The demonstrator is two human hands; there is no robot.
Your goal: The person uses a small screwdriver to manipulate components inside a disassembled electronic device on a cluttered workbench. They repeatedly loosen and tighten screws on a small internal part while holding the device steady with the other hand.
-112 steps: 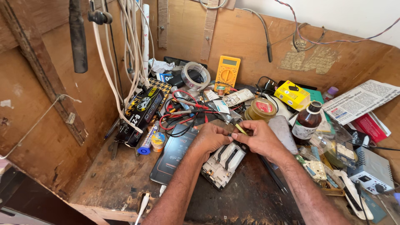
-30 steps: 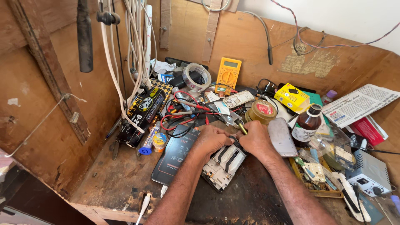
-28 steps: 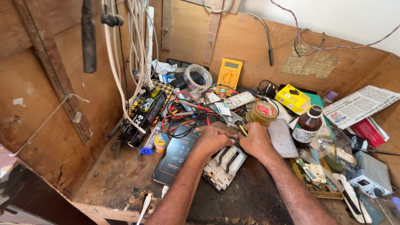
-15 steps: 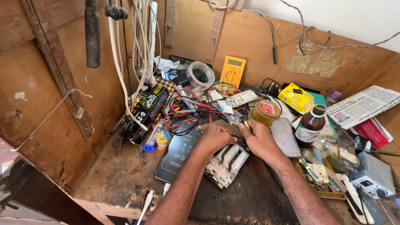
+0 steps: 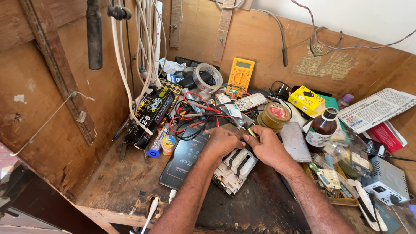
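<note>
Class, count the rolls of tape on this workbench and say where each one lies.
2. A clear tape roll lies at the back, left of the yellow multimeter; an olive tape roll lies just beyond the hands. Clutter may hide others.

Single head-worn view, looking steeply down and forward from close above a cluttered wooden workbench (image 5: 117, 190). Both forearms enter from the bottom edge; the left hand (image 5: 223, 143) and right hand (image 5: 266, 147) meet at frame centre. Plywood walls fill the upper frame.
</note>
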